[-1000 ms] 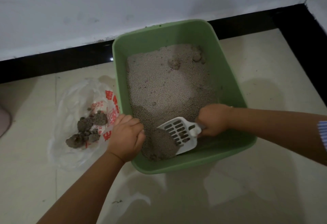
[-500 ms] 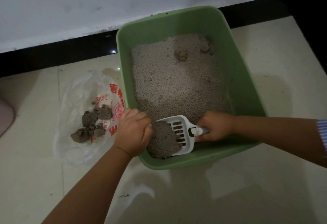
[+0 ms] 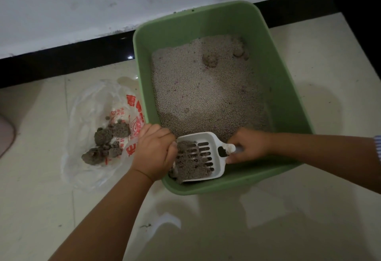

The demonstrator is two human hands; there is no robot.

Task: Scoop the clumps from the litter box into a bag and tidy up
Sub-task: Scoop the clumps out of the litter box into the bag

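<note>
We see a pale cream glossy tiled floor [image 3: 237, 229], its sheen throwing back soft blotches of light near the bottom of the view. A thin grout line [image 3: 66, 100] runs across it on the left. Along the far edge stands a black skirting band [image 3: 68, 60], and above it a white painted wall [image 3: 103, 3] with faint grey smudges. At the far left edge we make out a rounded pinkish object [image 3: 6, 135], cut off by the frame. A small dark speck of debris [image 3: 145, 225] lies on the tiles.
</note>
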